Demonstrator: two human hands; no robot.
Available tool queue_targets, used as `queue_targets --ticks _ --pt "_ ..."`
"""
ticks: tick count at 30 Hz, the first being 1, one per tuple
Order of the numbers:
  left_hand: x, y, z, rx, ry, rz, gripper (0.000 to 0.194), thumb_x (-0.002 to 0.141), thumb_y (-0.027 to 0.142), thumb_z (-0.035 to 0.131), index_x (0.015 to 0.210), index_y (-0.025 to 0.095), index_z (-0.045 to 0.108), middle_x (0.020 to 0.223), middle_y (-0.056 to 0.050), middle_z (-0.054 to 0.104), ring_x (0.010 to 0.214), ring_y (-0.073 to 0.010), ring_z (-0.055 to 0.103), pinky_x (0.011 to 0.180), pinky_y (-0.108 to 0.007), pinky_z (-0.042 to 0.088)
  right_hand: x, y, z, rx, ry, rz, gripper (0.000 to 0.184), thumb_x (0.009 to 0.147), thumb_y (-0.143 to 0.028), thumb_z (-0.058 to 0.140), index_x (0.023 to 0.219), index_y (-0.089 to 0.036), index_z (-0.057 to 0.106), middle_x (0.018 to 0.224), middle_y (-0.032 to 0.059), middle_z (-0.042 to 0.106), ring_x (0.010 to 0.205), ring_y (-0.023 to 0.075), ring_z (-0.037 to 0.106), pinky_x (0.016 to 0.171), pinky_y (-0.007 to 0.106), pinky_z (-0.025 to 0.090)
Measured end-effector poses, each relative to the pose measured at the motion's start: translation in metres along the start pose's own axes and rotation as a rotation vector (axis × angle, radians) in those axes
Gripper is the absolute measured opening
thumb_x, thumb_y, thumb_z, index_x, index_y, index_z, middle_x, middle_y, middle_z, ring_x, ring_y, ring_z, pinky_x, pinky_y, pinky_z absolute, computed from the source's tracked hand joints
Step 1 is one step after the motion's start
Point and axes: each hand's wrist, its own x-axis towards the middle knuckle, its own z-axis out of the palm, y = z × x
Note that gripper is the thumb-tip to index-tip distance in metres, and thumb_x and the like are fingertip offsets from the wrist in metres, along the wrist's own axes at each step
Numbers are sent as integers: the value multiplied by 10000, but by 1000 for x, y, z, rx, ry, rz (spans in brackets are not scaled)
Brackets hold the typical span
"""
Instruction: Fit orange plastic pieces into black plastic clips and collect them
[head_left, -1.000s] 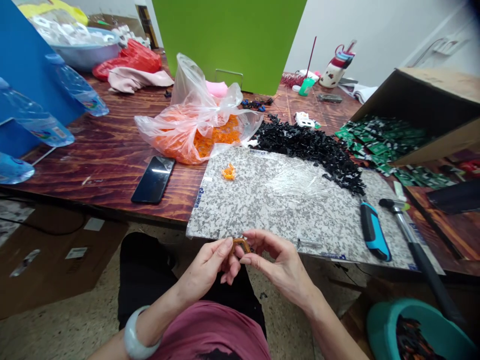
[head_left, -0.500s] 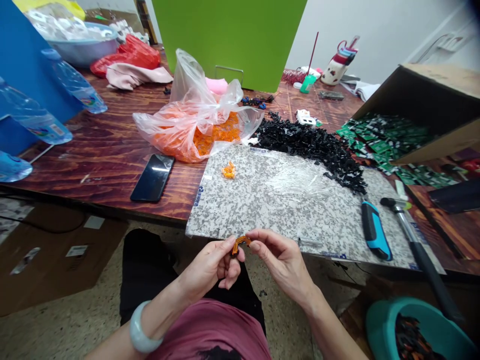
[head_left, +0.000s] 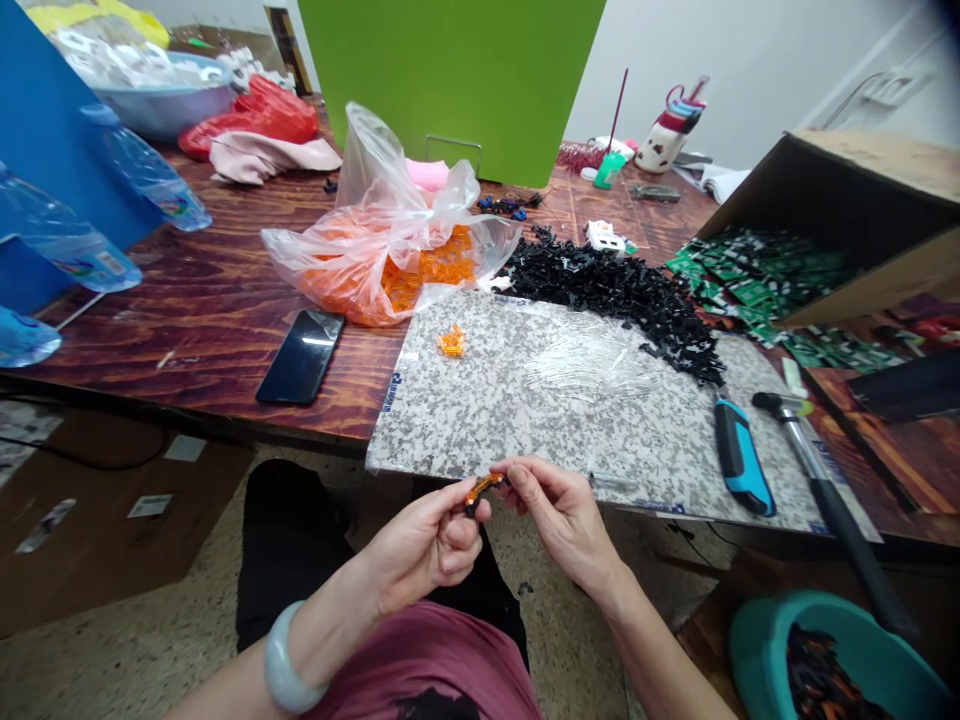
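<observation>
My left hand (head_left: 424, 545), with a pale bangle (head_left: 289, 658) on the wrist, and my right hand (head_left: 559, 515) both pinch a small orange plastic piece (head_left: 484, 488) above my lap. A small black part (head_left: 471, 510) sits at its lower end, partly hidden by my fingers. Just beyond my hands lies a speckled granite slab (head_left: 525, 420), with a little cluster of orange pieces (head_left: 451, 341) on it. A heap of black plastic parts (head_left: 607, 295) lies along the slab's far edge. A clear plastic bag (head_left: 375, 265) full of orange pieces stands behind it.
A blue-handled tool (head_left: 739, 458) and a hammer (head_left: 832, 510) lie at the slab's right. Green circuit boards (head_left: 757, 285) spill from a cardboard box (head_left: 847, 215). A phone (head_left: 300, 357) and plastic bottles (head_left: 64, 245) lie on the wooden table (head_left: 210, 340). A teal bucket (head_left: 817, 650) stands low right.
The orange piece has turned from a raised loop to a flatter position, and a black part now shows at its end. My hands have drawn closer together.
</observation>
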Motion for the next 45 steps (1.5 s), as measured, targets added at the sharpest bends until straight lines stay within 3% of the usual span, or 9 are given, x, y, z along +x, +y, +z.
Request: queue_targets --ticks 14,25,31,34,39,45 --pt "-2 -2 5 -63 22 -10 420 967 300 371 706 76 611 393 106 275 292 -31 297 321 -142 150 -1 2 0 -37 -1 -45 303 919 -379 478 942 -175 700 752 35 675 655 124 609 613 233 506" --pt "2 -26 -1 234 -57 132 378 859 480 541 774 121 624 462 60 468 333 -46 421 348 -155 237 -11 -1 0 -9 27 -55 306 916 -384 481 901 -168 697 745 27 658 674 125 608 623 224 484" --pt "1 -39 3 279 -40 210 388 834 503 563 826 121 627 490 44 507 372 -60 447 383 -168 306 -14 -1 1 6 29 -22 338 914 -416 475 885 -160 693 711 22 635 645 119 592 589 212 464" --pt "2 -40 2 432 26 362 398 823 519 567 802 124 613 525 32 522 414 -73 443 405 -183 333 -18 -2 1 14 29 -25 357 912 -435 468 865 -157 687 682 17 623 607 111 566 586 216 467" --pt "-1 -38 -4 879 174 673 362 890 459 486 768 143 616 664 -13 566 591 -130 501 535 -225 410 -28 -1 1 81 -6 19 251 845 -401 589 905 -167 657 776 25 659 684 131 597 638 236 487" --pt "-6 -40 -12 1211 190 749 213 927 291 450 803 191 591 693 -14 593 638 -152 533 618 -236 412 -40 0 4 59 -50 87 212 855 -335 580 953 -163 653 816 21 676 746 135 605 701 244 472"
